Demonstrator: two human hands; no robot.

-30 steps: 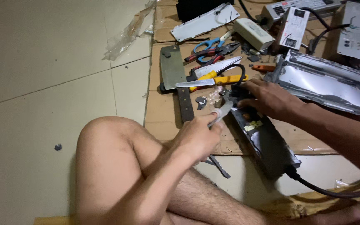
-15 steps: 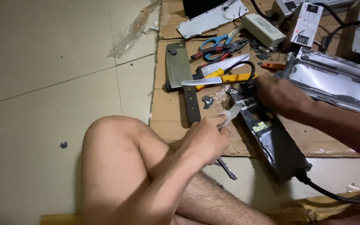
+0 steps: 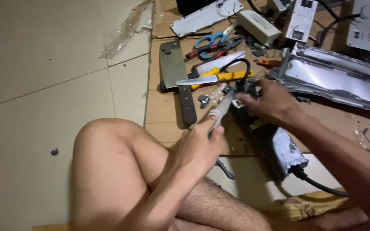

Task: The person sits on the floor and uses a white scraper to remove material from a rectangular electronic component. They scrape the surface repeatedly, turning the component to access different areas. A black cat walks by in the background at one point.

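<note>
My left hand (image 3: 200,147) is closed around the handle of a slim grey tool (image 3: 221,109) whose tip points up at the near end of a long dark metal device (image 3: 275,143) lying on cardboard (image 3: 165,115). My right hand (image 3: 268,102) presses on the top end of that device, fingers curled over it beside the tool tip. A black cable (image 3: 317,185) leaves the device's near end. My bare knee (image 3: 108,149) is raised under the left arm.
On the cardboard lie a cleaver (image 3: 174,72), a yellow-handled knife (image 3: 213,78), a second knife (image 3: 219,64), blue scissors (image 3: 210,39), red pliers (image 3: 208,51) and a small wrench (image 3: 203,101). A silvery reflector housing (image 3: 335,79) and white boxes (image 3: 258,25) sit at the back right. Tiled floor (image 3: 43,64) lies left.
The view has shifted down and left, so everything sits higher and further right. My left hand has raised the tool toward the device's end. My right hand stays on the device.
</note>
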